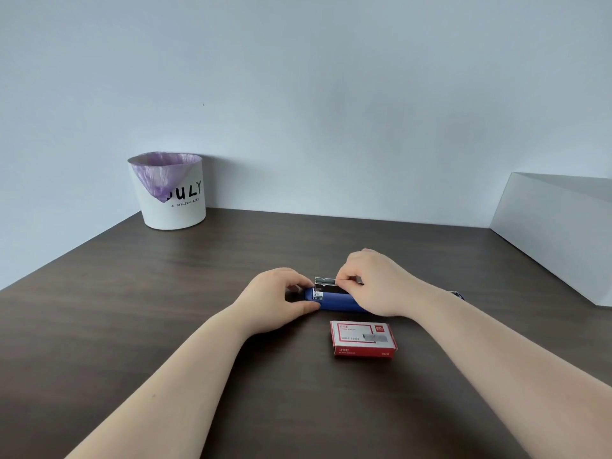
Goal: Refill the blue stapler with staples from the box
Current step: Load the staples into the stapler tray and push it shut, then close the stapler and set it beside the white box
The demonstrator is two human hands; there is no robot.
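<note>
The blue stapler (334,300) lies opened flat on the dark table, its metal staple channel (326,283) exposed along the top. My left hand (275,298) grips the stapler's left end between thumb and fingers. My right hand (374,281) rests over the stapler's middle, with thumb and forefinger pinched at the metal channel; whether staples are between the fingers is hidden. A red and white staple box (362,337) lies shut on the table just in front of the stapler.
A white bin (172,200) with a purple liner stands at the back left against the wall. A white slanted block (559,233) occupies the right side. The table (165,293) is dark wood.
</note>
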